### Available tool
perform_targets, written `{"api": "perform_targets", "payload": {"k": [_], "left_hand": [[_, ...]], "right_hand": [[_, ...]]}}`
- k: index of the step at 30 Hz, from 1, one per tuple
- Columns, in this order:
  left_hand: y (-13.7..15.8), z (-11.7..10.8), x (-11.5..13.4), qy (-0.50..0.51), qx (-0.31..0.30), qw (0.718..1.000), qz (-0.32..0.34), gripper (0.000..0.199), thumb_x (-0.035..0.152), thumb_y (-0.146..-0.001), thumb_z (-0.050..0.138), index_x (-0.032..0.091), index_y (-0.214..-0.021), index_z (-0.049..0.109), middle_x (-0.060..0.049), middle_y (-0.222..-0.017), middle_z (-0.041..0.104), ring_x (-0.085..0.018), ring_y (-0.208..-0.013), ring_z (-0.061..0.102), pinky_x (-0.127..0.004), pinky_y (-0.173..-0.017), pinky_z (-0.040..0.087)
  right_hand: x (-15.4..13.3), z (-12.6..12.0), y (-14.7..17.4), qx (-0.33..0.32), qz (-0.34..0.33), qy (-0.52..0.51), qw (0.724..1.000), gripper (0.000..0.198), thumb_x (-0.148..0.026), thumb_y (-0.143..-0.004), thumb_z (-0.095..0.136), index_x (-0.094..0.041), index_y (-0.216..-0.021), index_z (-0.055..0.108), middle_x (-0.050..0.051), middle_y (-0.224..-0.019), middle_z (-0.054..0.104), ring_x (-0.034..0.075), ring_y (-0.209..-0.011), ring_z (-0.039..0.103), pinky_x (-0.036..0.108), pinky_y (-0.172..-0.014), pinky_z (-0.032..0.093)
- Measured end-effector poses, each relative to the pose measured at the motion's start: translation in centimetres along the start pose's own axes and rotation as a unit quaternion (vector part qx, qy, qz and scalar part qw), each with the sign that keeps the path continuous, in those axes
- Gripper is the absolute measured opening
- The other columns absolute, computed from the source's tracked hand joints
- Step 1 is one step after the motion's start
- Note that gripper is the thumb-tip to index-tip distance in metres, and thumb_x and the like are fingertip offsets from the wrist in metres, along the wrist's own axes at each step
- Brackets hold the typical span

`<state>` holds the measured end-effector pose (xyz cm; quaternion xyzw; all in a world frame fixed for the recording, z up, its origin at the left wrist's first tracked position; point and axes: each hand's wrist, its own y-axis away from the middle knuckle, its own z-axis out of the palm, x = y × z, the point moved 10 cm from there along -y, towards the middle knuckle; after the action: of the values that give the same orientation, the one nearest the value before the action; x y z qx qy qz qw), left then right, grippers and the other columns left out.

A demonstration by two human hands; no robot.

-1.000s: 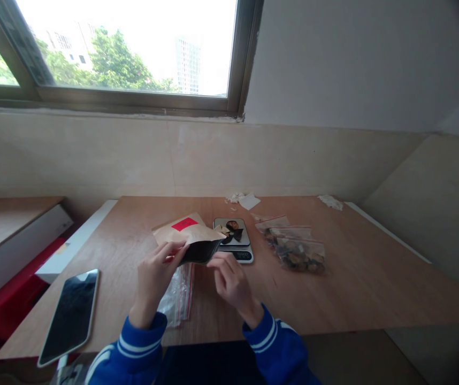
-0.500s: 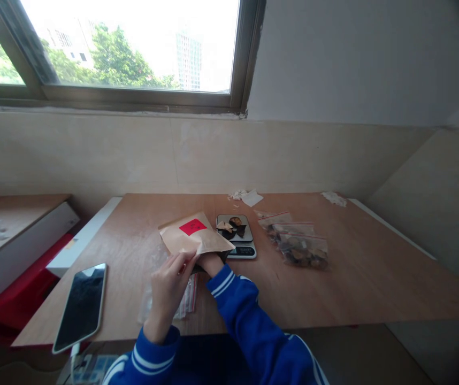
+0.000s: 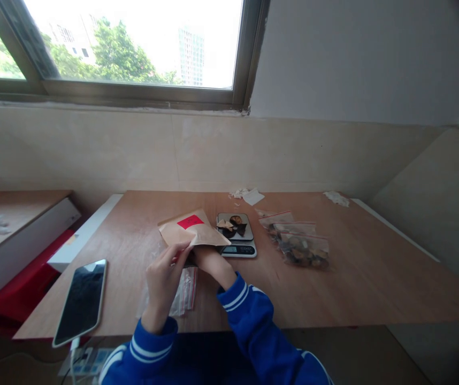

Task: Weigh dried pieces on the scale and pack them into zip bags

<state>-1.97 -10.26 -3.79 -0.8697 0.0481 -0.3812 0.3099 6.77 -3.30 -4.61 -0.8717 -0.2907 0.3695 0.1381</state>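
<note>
A brown paper bag (image 3: 201, 231) with a red label is tilted over the table in front of me. My left hand (image 3: 167, 272) pinches the near edge of its mouth between thumb and fingers. My right hand (image 3: 211, 263) reaches into the opening; its fingers are hidden inside the bag. Just behind the bag's right corner stands a digital kitchen scale (image 3: 245, 250), its lit display partly covered. Several dark and tan dried pieces (image 3: 229, 227) lie on the scale's plate. Under my hands is a stack of clear zip bags (image 3: 185, 294) with red seal lines.
Filled zip bags (image 3: 304, 251) of dark dried pieces overlap right of the scale. White paper scraps (image 3: 251, 196) lie at the back edge, with another crumpled white scrap (image 3: 336, 199) at back right. A phone (image 3: 81, 299) with a plugged-in cable rests at the table's left edge.
My right hand has drawn partly back out of the bag, so more of its back and wrist shows. The bag sits slightly flatter, and my left hand keeps its pinch.
</note>
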Motion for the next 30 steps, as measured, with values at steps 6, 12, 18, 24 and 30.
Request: {"api": "perform_targets", "payload": {"k": [6, 12, 18, 24, 30], "left_hand": [[-0.5, -0.2, 0.2, -0.003, -0.001, 1.0, -0.001, 0.026, 0.044, -0.088, 0.058, 0.025, -0.093, 0.074, 0.0, -0.083, 0.075, -0.013, -0.065, 0.068, -0.02, -0.058, 0.05], [-0.4, -0.5, 0.3, 0.003, 0.011, 1.0, 0.01, 0.026, 0.043, -0.089, 0.056, 0.024, -0.094, 0.074, 0.0, -0.083, 0.075, -0.013, -0.065, 0.067, -0.02, -0.06, 0.051], [-0.4, -0.5, -0.1, 0.011, 0.011, 1.0, -0.001, 0.025, 0.044, -0.088, 0.058, 0.025, -0.094, 0.074, 0.0, -0.083, 0.074, -0.012, -0.065, 0.067, -0.02, -0.06, 0.051], [-0.5, -1.4, -0.7, -0.009, 0.03, 0.999, -0.014, 0.025, 0.043, -0.089, 0.057, 0.025, -0.094, 0.073, -0.001, -0.086, 0.074, -0.014, -0.069, 0.067, -0.021, -0.061, 0.05], [-0.6, -1.6, -0.5, -0.014, 0.035, 0.999, -0.01, 0.027, 0.043, -0.09, 0.055, 0.024, -0.095, 0.073, -0.002, -0.086, 0.074, -0.014, -0.07, 0.067, -0.022, -0.064, 0.049]], "right_hand": [[-0.6, 0.5, 0.7, -0.08, -0.015, 0.038, 0.996, 0.025, -0.008, -0.085, 0.055, -0.018, -0.106, 0.067, 0.006, -0.111, 0.071, 0.02, -0.115, 0.059, 0.027, -0.101, 0.044], [0.4, 2.7, 0.5, -0.081, 0.007, 0.02, 0.997, 0.044, 0.001, -0.088, 0.04, -0.019, -0.122, 0.059, 0.007, -0.119, 0.068, 0.021, -0.121, 0.056, 0.031, -0.106, 0.042], [0.9, 3.5, 1.1, -0.081, 0.004, 0.024, 0.996, 0.047, 0.002, -0.089, 0.037, -0.02, -0.123, 0.06, 0.008, -0.116, 0.07, 0.023, -0.118, 0.059, 0.033, -0.106, 0.042], [-0.4, 2.2, 2.5, -0.089, -0.009, 0.141, 0.986, 0.038, 0.002, -0.085, 0.047, -0.013, -0.114, 0.065, 0.014, -0.113, 0.07, 0.028, -0.109, 0.064, 0.038, -0.102, 0.046], [-1.5, 0.6, 3.5, -0.075, -0.019, 0.129, 0.989, 0.041, 0.002, -0.088, 0.04, -0.016, -0.118, 0.062, 0.011, -0.11, 0.071, 0.023, -0.091, 0.07, 0.032, -0.084, 0.056]]}}
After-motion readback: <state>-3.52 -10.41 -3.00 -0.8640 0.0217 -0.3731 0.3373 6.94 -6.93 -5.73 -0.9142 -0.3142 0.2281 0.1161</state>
